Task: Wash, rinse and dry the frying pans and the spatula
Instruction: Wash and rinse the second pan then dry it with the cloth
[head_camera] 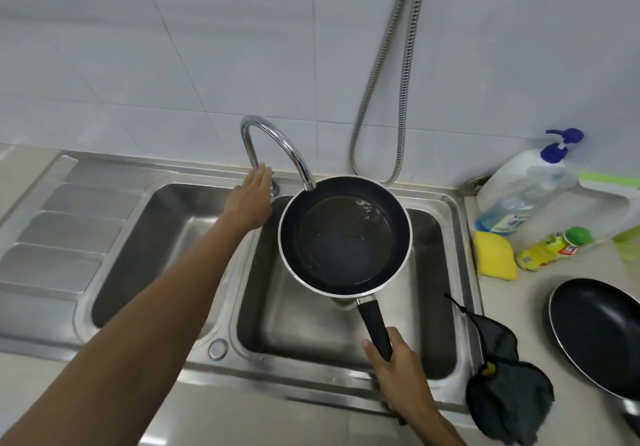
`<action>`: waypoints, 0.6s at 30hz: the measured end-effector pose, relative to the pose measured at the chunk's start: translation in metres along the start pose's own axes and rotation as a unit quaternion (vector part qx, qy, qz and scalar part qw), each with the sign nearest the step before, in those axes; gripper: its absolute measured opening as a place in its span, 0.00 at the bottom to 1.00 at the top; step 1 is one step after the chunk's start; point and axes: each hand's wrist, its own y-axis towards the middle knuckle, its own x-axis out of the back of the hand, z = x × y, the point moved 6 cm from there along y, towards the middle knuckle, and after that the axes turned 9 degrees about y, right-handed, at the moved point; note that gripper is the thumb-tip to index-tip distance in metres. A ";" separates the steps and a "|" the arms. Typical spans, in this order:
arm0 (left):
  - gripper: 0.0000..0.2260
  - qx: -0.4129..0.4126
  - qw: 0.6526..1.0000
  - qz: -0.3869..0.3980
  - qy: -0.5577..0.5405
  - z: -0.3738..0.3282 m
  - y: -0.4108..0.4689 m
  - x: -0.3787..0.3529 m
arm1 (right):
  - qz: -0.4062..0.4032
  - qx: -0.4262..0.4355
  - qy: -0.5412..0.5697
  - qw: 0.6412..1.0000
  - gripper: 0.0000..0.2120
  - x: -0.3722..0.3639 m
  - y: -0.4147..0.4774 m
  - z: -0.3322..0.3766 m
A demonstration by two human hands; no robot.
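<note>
Grips with the right hand [394,359], fingers curled tight, the near end of a black handle [375,328] at lower centre of the frame. Holds the small frying pan [343,234] roughly level above the right basin of the steel sink [433,272], bowl upward and beyond the grip, far rim just under the spout of the curved tap [273,141]. Carries a shallow pool of water in the dark bowl. Reaches with the left hand [251,200], fingers straight and together, to the tap's base at upper centre; contact there impossible to tell. Shows a second frying pan [599,335] on the counter at lower right, well apart from both hands, near a dark cloth [509,400] draped over the sink's right edge. Lines up a yellow sponge [493,255], a green-capped bottle [550,250] and a clear pump bottle [519,196] at right.
</note>
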 end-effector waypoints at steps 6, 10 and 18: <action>0.26 -0.003 0.997 -0.073 -0.021 0.000 0.007 -0.002 | -0.009 0.017 -0.022 1.000 0.10 0.005 0.004 0.018; 0.25 0.019 0.991 -0.130 -0.030 0.003 -0.013 -0.005 | -0.007 0.024 -0.024 0.999 0.10 0.005 0.009 0.024; 0.28 0.079 0.995 0.051 0.044 0.017 -0.062 -0.070 | 0.005 0.029 -0.027 0.999 0.10 0.004 0.008 0.016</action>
